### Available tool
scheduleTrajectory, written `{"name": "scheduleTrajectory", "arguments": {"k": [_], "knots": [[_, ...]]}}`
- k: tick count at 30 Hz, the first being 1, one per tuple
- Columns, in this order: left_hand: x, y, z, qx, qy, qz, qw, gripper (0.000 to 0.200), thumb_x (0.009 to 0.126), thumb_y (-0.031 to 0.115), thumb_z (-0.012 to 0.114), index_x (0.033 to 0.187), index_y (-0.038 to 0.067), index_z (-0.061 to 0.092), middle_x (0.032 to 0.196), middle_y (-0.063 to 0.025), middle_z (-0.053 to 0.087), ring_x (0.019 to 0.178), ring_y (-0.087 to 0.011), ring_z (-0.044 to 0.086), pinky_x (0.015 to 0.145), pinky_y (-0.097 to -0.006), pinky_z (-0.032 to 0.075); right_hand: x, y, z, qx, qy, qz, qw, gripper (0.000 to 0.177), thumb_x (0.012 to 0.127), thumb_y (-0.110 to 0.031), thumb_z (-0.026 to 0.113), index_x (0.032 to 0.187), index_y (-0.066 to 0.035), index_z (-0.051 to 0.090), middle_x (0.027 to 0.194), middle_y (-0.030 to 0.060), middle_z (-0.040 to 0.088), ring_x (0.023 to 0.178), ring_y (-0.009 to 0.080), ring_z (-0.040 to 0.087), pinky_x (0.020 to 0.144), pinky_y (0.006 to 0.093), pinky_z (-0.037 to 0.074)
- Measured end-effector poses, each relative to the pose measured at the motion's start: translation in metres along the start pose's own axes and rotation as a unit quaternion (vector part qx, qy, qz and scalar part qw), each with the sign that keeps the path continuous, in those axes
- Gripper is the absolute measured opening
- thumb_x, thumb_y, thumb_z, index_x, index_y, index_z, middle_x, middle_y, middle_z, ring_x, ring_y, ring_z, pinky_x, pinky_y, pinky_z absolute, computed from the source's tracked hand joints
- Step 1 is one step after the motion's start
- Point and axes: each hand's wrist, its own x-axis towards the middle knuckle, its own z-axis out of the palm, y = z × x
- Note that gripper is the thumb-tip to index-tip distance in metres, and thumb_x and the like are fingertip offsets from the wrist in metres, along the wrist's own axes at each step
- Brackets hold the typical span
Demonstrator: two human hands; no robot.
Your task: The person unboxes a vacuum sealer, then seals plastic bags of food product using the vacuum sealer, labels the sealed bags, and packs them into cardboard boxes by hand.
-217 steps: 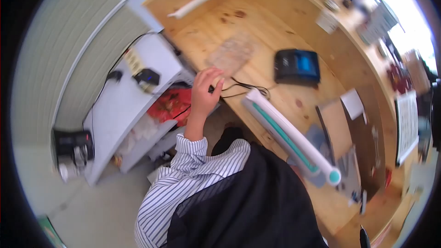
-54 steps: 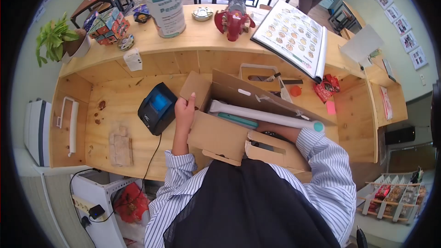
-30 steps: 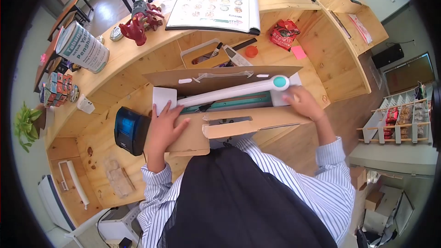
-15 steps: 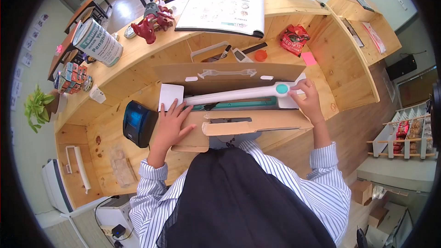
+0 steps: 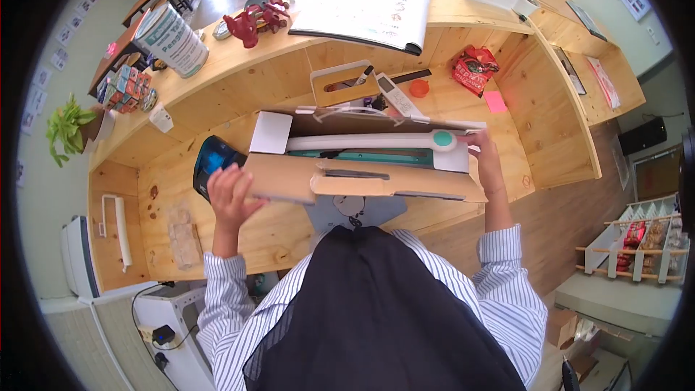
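Cardboard box (image 5: 362, 179) is hanging lengthwise above the table (image 5: 279, 235), left hand (image 5: 230, 199) gripping its left end, right hand (image 5: 486, 161) clasping its right end beside the white tool (image 5: 362, 142).

Reaching forward, well apart; gripping with left hand (image 5: 230, 199) and right hand (image 5: 486, 158), both curled tight.

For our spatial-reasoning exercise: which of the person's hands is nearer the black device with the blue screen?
Left. The left hand holds one end of the cardboard box, right beside the black device; the right hand is at the opposite end, well away from it.
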Motion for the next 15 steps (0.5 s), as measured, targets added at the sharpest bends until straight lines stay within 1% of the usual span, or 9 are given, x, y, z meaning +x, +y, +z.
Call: {"name": "scheduleTrajectory", "arguments": {"k": [2,3,6,7,8,9,11,13,15], "knots": [[0.027,-0.005,0.007,-0.011,0.053,-0.027,0.998,0.045,0.075,0.046,0.053,0.102,0.01,0.054,0.1,-0.0088,0.053,0.099,-0.0248,0.049,0.086,-0.0422,0.034,0.002,-0.013,0.0,0.11,0.014,0.092,0.989,0.046,0.084,-0.044,0.043,0.077,-0.002,0.059,0.075,0.0013,0.047,0.081,0.0144,0.046,0.075,0.0299,0.035],[0.039,-0.007,0.01,0.003,0.062,-0.048,0.997,0.045,0.076,0.046,0.053,0.102,0.009,0.054,0.1,-0.0088,0.053,0.1,-0.0255,0.048,0.086,-0.0416,0.034,-0.001,-0.027,0.008,0.06,0.04,0.097,0.993,0.049,0.081,-0.05,0.042,0.065,-0.005,0.054,0.071,0.0001,0.046,0.08,0.0127,0.047,0.072,0.0288,0.035],[0.065,-0.015,0.032,0.023,0.069,-0.1,0.992,0.046,0.076,0.045,0.052,0.106,0.01,0.053,0.104,-0.0092,0.051,0.103,-0.0266,0.046,0.087,-0.0407,0.033,0.01,-0.029,-0.002,0.09,0.066,0.18,0.977,0.043,0.077,-0.048,0.049,0.058,-0.01,0.046,0.072,-0.001,0.046,0.078,0.0117,0.047,0.068,0.0284,0.036],[0.072,-0.017,0.039,0.031,0.062,-0.129,0.989,0.047,0.076,0.045,0.053,0.108,0.011,0.052,0.107,-0.0095,0.049,0.105,-0.027,0.045,0.088,-0.0405,0.032,0.012,-0.027,-0.007,0.145,0.03,0.153,0.977,0.033,0.073,-0.043,0.057,0.067,-0.013,0.043,0.074,-0.0012,0.047,0.076,0.0112,0.048,0.065,0.0278,0.035],[0.08,-0.017,0.047,0.033,0.064,-0.13,0.989,0.047,0.076,0.045,0.053,0.108,0.011,0.052,0.107,-0.0095,0.049,0.105,-0.027,0.045,0.088,-0.0405,0.032,0.011,-0.025,-0.01,0.145,0.029,0.151,0.977,0.033,0.073,-0.043,0.057,0.067,-0.013,0.043,0.074,-0.0012,0.047,0.076,0.0112,0.048,0.065,0.0278,0.035],[0.09,-0.014,0.055,0.044,0.047,-0.144,0.987,0.046,0.076,0.044,0.053,0.111,0.013,0.05,0.112,-0.0098,0.046,0.108,-0.0271,0.041,0.089,-0.0411,0.031,0.007,-0.027,-0.009,0.151,0.03,0.137,0.979,0.029,0.073,-0.037,0.058,0.079,-0.014,0.042,0.079,-0.0004,0.048,0.078,0.0112,0.047,0.067,0.0284,0.035],[0.095,-0.016,0.07,0.053,0.029,-0.156,0.986,0.047,0.076,0.043,0.054,0.113,0.015,0.049,0.117,-0.0102,0.043,0.112,-0.0273,0.038,0.091,-0.0418,0.03,-0.003,-0.029,-0.005,0.164,0.035,0.112,0.979,0.038,0.073,-0.026,0.059,0.103,-0.016,0.038,0.089,0.0012,0.049,0.084,0.0111,0.046,0.071,0.0296,0.035],[0.087,-0.018,0.087,-0.025,0.014,-0.244,0.969,0.047,0.076,0.043,0.053,0.116,0.018,0.046,0.124,-0.0126,0.036,0.117,-0.0301,0.032,0.093,-0.0439,0.026,-0.009,-0.031,0.006,0.2,0.064,0.06,0.976,0.042,0.075,-0.025,0.058,0.11,-0.014,0.037,0.094,0.0035,0.05,0.087,0.0128,0.046,0.074,0.0306,0.036],[0.076,-0.019,0.088,-0.061,0.029,-0.247,0.967,0.049,0.076,0.045,0.053,0.116,0.018,0.046,0.125,-0.0137,0.035,0.117,-0.0318,0.03,0.095,-0.0443,0.025,-0.015,-0.032,0.017,0.236,0.097,0.003,0.967,0.046,0.076,-0.023,0.057,0.116,-0.012,0.036,0.099,0.0058,0.05,0.091,0.0145,0.046,0.077,0.0315,0.036]]}}
